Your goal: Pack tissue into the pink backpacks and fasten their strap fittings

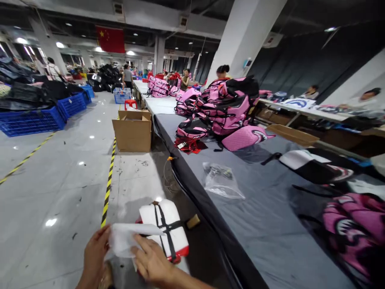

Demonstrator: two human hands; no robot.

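Observation:
Low in the picture, my left hand (95, 255) and my right hand (152, 261) both pinch a sheet of white tissue paper (126, 239), fingers closed on its edges. Just beyond the paper is a white pad with black straps and a red edge (170, 230), on a seat by the table. The long grey table (255, 208) runs along my right side. On it lie a clear plastic bag (221, 180) and a pink and black backpack (355, 233) at the near right.
A pile of pink backpacks (225, 108) covers the table's far part. An open cardboard box (132, 130) stands on the floor beside a yellow-black tape line (108, 184). Blue crates (36, 118) sit far left. Other people work at tables behind.

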